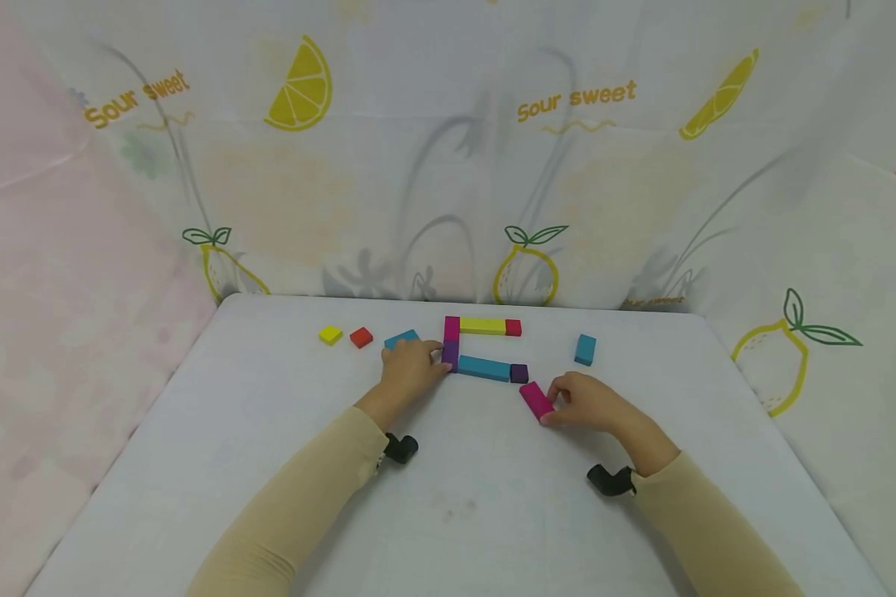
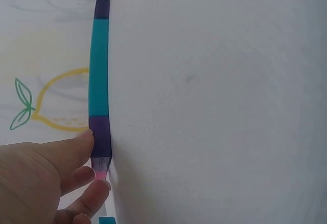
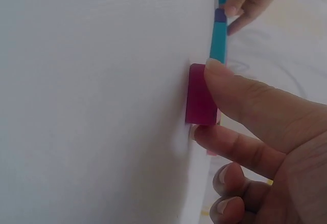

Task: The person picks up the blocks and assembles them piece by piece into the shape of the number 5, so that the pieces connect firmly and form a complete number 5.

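My left hand pinches the purple block at the near left corner of a block outline, thumb and forefinger on its sides. Behind that block lies a magenta block. A yellow bar with a red cube extends right from the far end. From the near end run a blue bar and a dark purple cube. Close to this cube, my right hand holds a magenta block between thumb and forefinger, set at a slant. Whether it touches the table cannot be told.
Left of the outline lie a yellow block, a red block and a blue block, partly behind the left hand. Another blue block stands apart on the right. A printed cloth hangs behind the white table.
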`<state>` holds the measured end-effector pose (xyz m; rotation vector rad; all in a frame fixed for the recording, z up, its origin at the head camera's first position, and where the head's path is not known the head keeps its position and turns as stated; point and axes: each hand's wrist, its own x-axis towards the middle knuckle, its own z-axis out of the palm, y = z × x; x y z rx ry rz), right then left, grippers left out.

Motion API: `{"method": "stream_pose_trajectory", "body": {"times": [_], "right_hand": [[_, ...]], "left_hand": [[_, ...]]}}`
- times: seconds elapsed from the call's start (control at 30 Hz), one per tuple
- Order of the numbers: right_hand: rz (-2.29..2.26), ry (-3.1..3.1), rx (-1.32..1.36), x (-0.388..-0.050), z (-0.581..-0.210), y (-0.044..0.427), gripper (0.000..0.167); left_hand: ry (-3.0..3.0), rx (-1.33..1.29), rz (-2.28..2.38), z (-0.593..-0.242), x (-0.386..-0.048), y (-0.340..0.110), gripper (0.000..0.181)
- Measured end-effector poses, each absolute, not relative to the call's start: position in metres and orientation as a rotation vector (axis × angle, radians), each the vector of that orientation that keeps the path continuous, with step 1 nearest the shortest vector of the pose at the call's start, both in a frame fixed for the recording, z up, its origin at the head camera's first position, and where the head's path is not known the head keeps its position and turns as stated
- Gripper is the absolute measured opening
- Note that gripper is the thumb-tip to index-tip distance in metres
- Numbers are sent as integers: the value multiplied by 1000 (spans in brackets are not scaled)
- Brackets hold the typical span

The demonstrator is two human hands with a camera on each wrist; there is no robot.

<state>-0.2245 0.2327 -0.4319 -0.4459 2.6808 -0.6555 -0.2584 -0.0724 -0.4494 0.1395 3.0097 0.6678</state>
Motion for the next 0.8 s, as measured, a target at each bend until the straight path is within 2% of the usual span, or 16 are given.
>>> {"method": "stream_pose_trajectory", "body": {"times": [0.2, 0.57, 0.8], "right_hand": [[-664, 2699, -477, -223, -432, 232, 31], [-707, 2684, -434, -224, -427, 233, 61], [-676, 2665, -458, -224, -431, 233, 64]], "left_hand": [[2999, 136, 673, -451, -259, -73, 50], [2993, 137, 667, -449, -260, -73, 51], [2997, 133, 661, -449, -259, -73, 51]]}}
